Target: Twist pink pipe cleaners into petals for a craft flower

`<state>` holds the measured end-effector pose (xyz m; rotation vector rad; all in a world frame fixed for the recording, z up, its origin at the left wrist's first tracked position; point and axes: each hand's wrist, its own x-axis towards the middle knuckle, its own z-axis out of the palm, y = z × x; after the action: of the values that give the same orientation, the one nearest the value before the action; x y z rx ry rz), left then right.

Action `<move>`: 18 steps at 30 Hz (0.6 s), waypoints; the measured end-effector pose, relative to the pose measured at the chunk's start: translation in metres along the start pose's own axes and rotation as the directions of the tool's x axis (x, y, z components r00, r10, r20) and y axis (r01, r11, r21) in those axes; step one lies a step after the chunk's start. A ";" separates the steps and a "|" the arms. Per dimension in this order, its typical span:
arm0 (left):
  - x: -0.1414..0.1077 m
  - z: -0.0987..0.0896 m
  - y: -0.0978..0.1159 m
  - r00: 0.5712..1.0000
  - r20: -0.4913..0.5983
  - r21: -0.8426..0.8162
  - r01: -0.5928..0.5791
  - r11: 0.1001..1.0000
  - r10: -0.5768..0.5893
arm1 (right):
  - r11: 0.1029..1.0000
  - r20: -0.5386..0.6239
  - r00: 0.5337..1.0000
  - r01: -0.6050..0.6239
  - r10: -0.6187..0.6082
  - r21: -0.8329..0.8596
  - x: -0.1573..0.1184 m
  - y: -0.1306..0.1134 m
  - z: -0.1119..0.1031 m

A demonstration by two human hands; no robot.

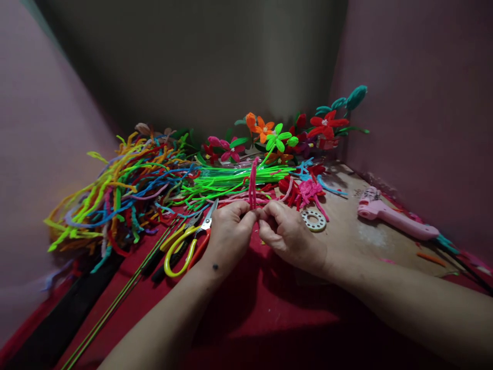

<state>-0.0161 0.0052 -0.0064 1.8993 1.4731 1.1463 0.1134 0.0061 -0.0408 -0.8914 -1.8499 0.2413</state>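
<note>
A pink pipe cleaner [253, 182], bent into a narrow upright loop, rises from between my two hands at the middle of the view. My left hand [233, 228] pinches its lower end between thumb and forefinger. Close against it, my right hand [287, 234] is closed on the same lower end, its fingertips meeting the left thumb. The exact grip of the fingertips is partly hidden. Beside my left hand lie scissors [183, 259] with yellow and orange handles, blades pointing away. A white ring with holes [314, 220] lies just past my right hand.
Loose coloured pipe cleaners [115, 190] heap at the left, with a green bundle [246, 177] behind my hands. Finished pipe-cleaner flowers [278, 137] stand along the back wall. A pink glue gun [396, 216] lies right on a brown board [346, 236]. Thin green sticks [115, 298] cross the red cloth [246, 318].
</note>
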 end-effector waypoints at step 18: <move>0.009 -0.014 -0.006 0.972 0.126 -0.476 0.236 0.847 -0.199 | 0.278 0.504 0.727 -0.661 0.466 0.697 0.005 -0.005 -0.001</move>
<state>-0.0300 0.0141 -0.0008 1.3723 1.1781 1.1901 0.1108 0.0057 -0.0344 -0.7564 -1.1774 1.6435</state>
